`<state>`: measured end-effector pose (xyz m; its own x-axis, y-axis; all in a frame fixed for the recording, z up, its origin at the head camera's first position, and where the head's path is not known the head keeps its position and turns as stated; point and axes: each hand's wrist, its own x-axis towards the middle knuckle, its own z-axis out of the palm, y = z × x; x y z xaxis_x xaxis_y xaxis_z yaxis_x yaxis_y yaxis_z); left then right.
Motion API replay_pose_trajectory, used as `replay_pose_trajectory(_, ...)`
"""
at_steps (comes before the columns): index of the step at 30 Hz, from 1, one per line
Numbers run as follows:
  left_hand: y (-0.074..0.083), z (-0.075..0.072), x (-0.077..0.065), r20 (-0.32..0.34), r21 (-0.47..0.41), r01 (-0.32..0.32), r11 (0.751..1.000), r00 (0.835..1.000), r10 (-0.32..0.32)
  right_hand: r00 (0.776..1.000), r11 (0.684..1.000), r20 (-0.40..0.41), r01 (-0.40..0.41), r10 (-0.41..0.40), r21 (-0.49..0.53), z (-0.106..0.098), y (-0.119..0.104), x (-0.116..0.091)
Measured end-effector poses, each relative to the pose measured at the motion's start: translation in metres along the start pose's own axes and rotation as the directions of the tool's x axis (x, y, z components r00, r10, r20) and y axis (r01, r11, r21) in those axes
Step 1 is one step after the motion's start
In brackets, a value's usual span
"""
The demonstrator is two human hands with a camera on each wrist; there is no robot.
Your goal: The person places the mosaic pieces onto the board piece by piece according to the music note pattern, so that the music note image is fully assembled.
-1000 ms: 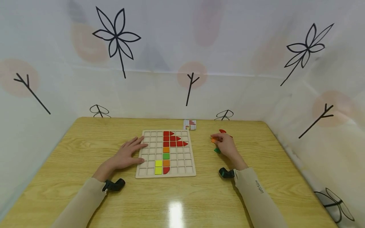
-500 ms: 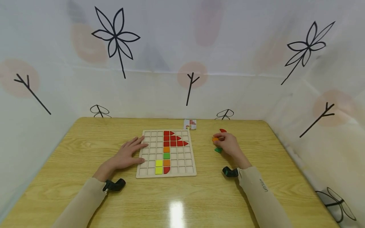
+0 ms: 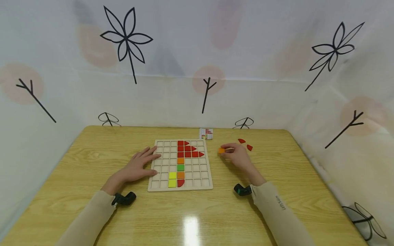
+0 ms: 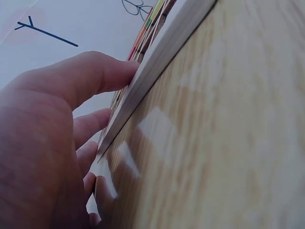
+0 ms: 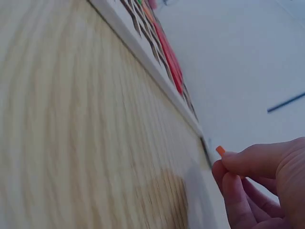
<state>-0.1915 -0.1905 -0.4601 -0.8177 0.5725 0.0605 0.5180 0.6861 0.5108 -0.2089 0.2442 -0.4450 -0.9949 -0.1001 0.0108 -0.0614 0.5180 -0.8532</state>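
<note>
A square wooden grid board (image 3: 166, 164) lies on the table with red, orange, green and yellow tiles set in some of its cells. My left hand (image 3: 136, 167) rests on the board's left edge, fingers spread; in the left wrist view the thumb (image 4: 105, 71) lies over the rim. Right of the board, my right hand (image 3: 238, 157) pinches an orange square tile (image 3: 221, 150) between thumb and fingers. The right wrist view shows that orange tile (image 5: 220, 150) sticking out past the fingertips, held above the tabletop.
Two red curved pieces (image 3: 241, 140) (image 3: 249, 147) lie on the table beyond the right hand. A small pattern card (image 3: 206, 133) sits behind the board, near the table's back edge. Patterned cloth walls (image 3: 172, 95) surround the table.
My right hand has moved left towards the board with the orange tile. Both red pieces now show behind it, while the green piece is out of sight. The left hand stays put.
</note>
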Motion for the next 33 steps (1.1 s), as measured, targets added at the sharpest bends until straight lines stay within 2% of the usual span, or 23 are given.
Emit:
replay_pose_trajectory(9,0.001,0.000,0.000,-0.004,-0.011,0.000,1.000,1.000,0.000,0.995,0.996,0.095,0.024,-0.032,0.086,0.045,-0.030,-0.012)
replay_pose_trajectory(13,0.003,-0.002,0.000,0.005,-0.010,0.007,1.000,1.000,-0.007,0.988,0.996,0.140,0.050,-0.060,0.072,0.069,-0.046,-0.016)
replay_pose_trajectory(19,0.006,-0.006,-0.001,0.006,-0.018,0.007,1.000,1.000,-0.007,0.952,0.987,0.263,0.145,-0.158,0.065,0.106,-0.068,-0.021)
replay_pose_trajectory(22,0.006,-0.006,-0.003,0.009,-0.022,0.012,1.000,1.000,-0.012,0.934,0.984,0.313,0.156,-0.174,0.083,0.122,-0.079,-0.025)
replay_pose_trajectory(27,0.006,-0.005,-0.002,0.012,-0.023,0.019,1.000,1.000,-0.018,0.917,0.979,0.342,0.185,-0.203,0.085,0.142,-0.093,-0.030)
replay_pose_trajectory(33,0.005,-0.004,-0.001,0.007,-0.021,0.012,1.000,1.000,-0.012,0.895,0.969,0.374,0.238,-0.243,0.060,0.153,-0.101,-0.032)
